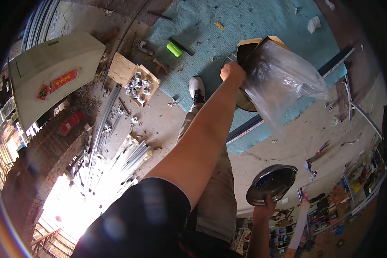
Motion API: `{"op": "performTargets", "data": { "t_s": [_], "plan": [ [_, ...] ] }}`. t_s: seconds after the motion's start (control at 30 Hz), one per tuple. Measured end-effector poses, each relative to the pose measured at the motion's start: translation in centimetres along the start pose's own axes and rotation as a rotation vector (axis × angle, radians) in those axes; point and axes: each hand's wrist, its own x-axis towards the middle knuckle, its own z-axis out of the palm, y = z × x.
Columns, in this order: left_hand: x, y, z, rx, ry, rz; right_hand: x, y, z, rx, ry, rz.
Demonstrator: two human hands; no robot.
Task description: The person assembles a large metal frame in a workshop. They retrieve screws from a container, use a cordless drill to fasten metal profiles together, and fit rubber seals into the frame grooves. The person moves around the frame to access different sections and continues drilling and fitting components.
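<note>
My left arm reaches forward to a cardboard box (250, 41) with a clear plastic bag (284, 71) spilling out of it. At the box's near left side my left hand (233, 72) is closed, next to a thin curved metal rim. What its fingers grip is hidden. At the lower right my right hand (266, 207) holds a shiny metal bowl (279, 185) by its near edge. The bowl is tilted with its hollow side showing, and a dark bluish patch is visible inside.
A blue-green mat (193, 32) lies under the box, with a bright green object (174, 49) and a long dark bar (335, 62). Left are an open carton of small metal parts (139, 86), metal profiles (101, 124) and a pale cabinet (56, 71). Cluttered shelving (331, 206) stands lower right.
</note>
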Motion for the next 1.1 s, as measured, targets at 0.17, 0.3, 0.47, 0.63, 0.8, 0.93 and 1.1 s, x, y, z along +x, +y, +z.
{"op": "performTargets", "data": {
  "t_s": [0.17, 0.3, 0.47, 0.63, 0.8, 0.93, 1.1],
  "plan": [
    [1.2, -0.9, 0.6, 0.072, -0.002, -0.016, 0.4, 0.3, -0.1, -0.022, 0.017, 0.080],
    [1.5, -2.0, 0.4, 0.034, 0.028, 0.068, 1.8, 1.7, 0.7, 0.002, 0.049, 0.026],
    [1.4, -2.5, -0.6, -0.021, 0.060, 0.157, 8.0, 5.0, 1.1, -0.118, 0.031, 0.025],
    [3.0, -2.1, -2.1, -0.041, 0.027, 0.374, 14.0, 7.7, 0.7, -0.208, 0.098, 0.039],
    [3.2, -1.0, -4.0, -0.063, -0.190, 0.508, 13.7, 9.0, 0.8, -0.187, 0.134, 0.074],
    [3.3, 0.6, -3.9, 0.211, -0.244, 0.616, 12.0, 9.7, 0.4, -0.164, 0.126, 0.110],
    [6.2, 2.3, -3.7, 0.642, -0.355, 0.671, 11.6, 10.2, -0.2, -0.085, 0.098, 0.042]
  ]
}}
